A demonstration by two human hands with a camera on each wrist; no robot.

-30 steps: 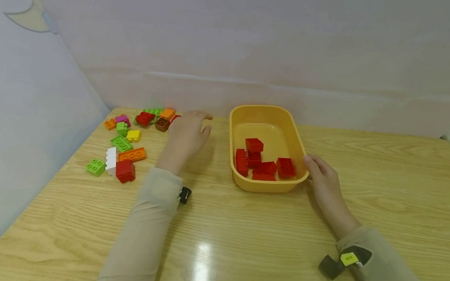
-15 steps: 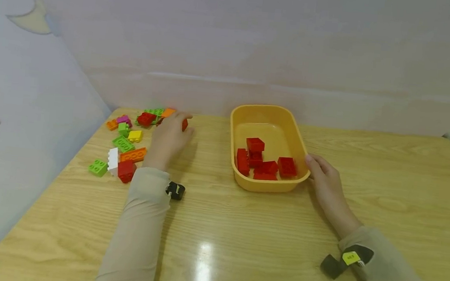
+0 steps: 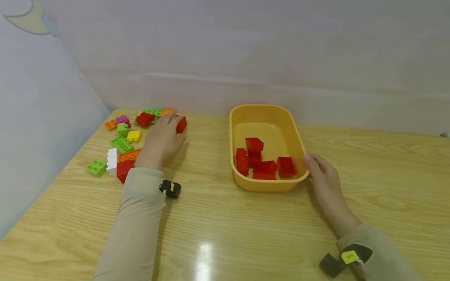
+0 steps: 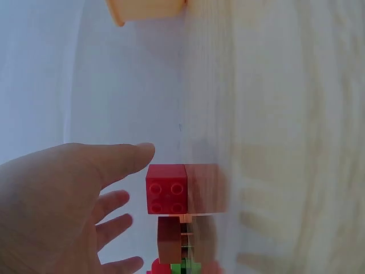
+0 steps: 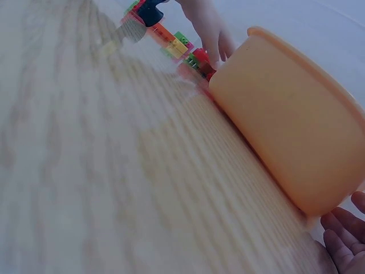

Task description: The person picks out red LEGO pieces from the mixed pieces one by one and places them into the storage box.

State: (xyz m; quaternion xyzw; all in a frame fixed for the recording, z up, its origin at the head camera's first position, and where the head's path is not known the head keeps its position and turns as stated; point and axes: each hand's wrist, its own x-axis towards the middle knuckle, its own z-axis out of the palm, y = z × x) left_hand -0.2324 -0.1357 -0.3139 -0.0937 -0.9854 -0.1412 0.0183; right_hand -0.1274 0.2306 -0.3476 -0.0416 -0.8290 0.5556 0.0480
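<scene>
My left hand [image 3: 161, 138] is over the back left of the table, beside a red brick [image 3: 181, 124]. In the left wrist view its thumb and fingers are spread apart next to that red brick [image 4: 166, 189], with a gap visible between hand and brick. A brown brick [image 4: 169, 240] sits close behind it. My right hand [image 3: 328, 192] holds the near right corner of a yellow plastic bin [image 3: 263, 187], thumb on the rim and fingers outside below it. Several red bricks [image 3: 285, 167] lie in the bin's near half.
Left of my left hand lie loose bricks: a white one [image 3: 112, 161], a yellow one [image 3: 134, 136], a red one [image 3: 123, 170], a light green one [image 3: 96, 168] and others. A pale wall covering [image 3: 281, 51] rises behind the wooden table [image 3: 240, 240].
My left hand has moved left and slightly down, uncovering the red brick at its fingertips. My right hand and the bin have stayed in place.
</scene>
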